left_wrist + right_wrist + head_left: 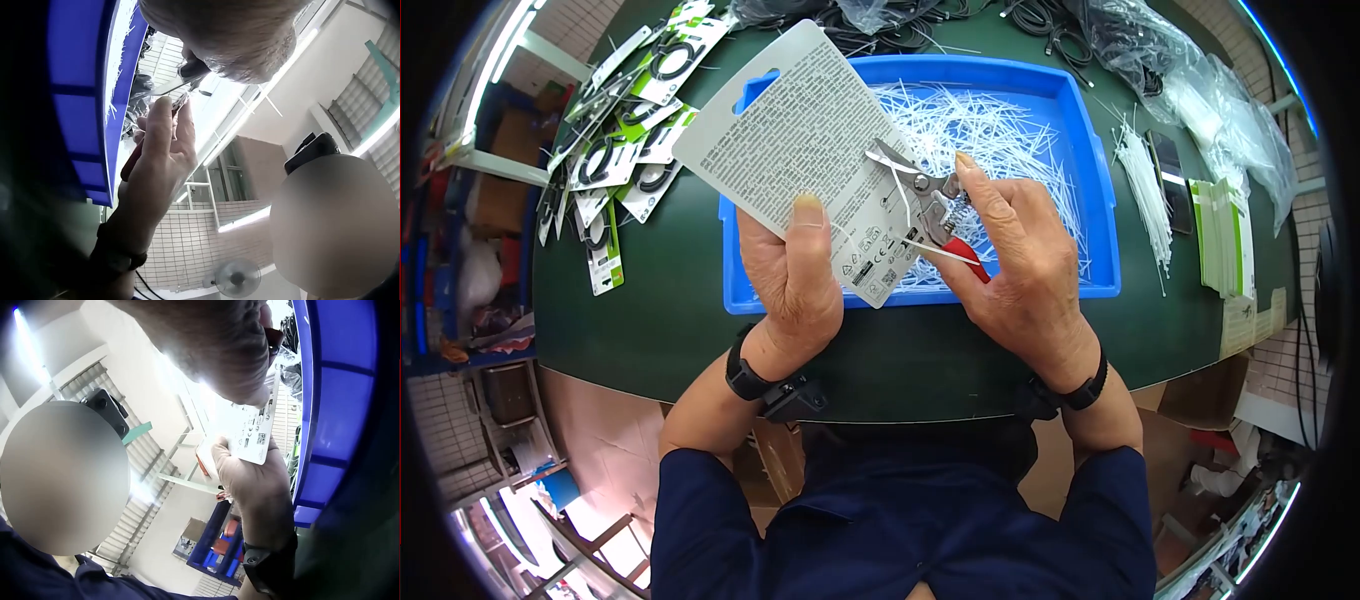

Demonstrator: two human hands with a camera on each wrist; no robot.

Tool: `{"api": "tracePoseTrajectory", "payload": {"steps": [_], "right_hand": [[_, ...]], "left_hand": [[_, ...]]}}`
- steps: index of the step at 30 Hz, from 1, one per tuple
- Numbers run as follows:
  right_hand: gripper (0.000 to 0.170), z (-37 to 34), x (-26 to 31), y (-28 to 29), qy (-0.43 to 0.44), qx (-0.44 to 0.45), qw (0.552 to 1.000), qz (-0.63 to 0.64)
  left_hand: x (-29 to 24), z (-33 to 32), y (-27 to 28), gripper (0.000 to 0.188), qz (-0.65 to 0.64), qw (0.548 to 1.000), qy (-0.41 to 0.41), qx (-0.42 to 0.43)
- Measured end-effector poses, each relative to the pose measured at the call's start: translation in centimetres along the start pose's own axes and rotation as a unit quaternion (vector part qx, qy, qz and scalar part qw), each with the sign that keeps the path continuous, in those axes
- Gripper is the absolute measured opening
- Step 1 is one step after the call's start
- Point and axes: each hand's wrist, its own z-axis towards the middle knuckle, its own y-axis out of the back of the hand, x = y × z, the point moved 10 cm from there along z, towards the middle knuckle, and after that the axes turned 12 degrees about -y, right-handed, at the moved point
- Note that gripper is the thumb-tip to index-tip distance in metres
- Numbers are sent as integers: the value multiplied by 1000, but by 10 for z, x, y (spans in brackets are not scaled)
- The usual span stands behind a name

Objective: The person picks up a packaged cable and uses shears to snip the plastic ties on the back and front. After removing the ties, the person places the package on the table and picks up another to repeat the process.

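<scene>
In the head view the left hand [795, 280] holds a printed white card [800, 140] tilted, thumb on its printed face. The right hand [1030, 260] grips small cutters with a red handle [966, 256], their blades [892, 158] lying over the card's right edge. A thin white tie [903, 200] hangs at the blades, and another white strip [940, 250] runs by the right thumb. In the right wrist view the card [255, 434] is pinched by the left hand [250, 481]. The card's far face is hidden.
A blue tray [1108, 220] of loose white ties lies under both hands. Packaged cards with black cables [605, 165] are piled at left. On the right are a bundle of white ties [1145, 190], stacked green-edged cards [1225, 235] and clear plastic bags [1200, 100].
</scene>
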Motion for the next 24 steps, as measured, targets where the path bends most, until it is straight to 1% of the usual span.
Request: {"api": "tracePoseTrajectory", "payload": {"steps": [2,7,11,14,15,18,19,22,24], "right_hand": [[85,0,2,0,-1,-1,1000,3],[86,-3,1,-6,14,-12,1000,5],[83,-5,1,-11,-7,6,1000,25],[78,-6,2,-14,-8,15,1000,26],[78,-6,3,-14,-7,18,1000,24],[73,-7,-5,-24,-55,65,996,36],[73,-7,-6,-25,-56,66,996,37],[70,-9,-12,-31,-64,77,994,39],[70,-10,-14,-33,-68,85,993,38]], "left_hand": [[-4,-2,-1,65,2,1000,-29,2],[-6,-4,-3,69,9,1000,-8,-4],[-6,-6,-3,68,-27,999,-12,-13],[-7,-7,3,48,9,997,-60,-40],[-6,-7,4,48,8,997,-59,-43],[-5,-4,-1,45,47,999,-17,2],[-6,-2,-1,45,48,999,-16,1],[2,0,2,33,49,998,32,-20],[7,2,8,32,44,998,44,-29]]}}
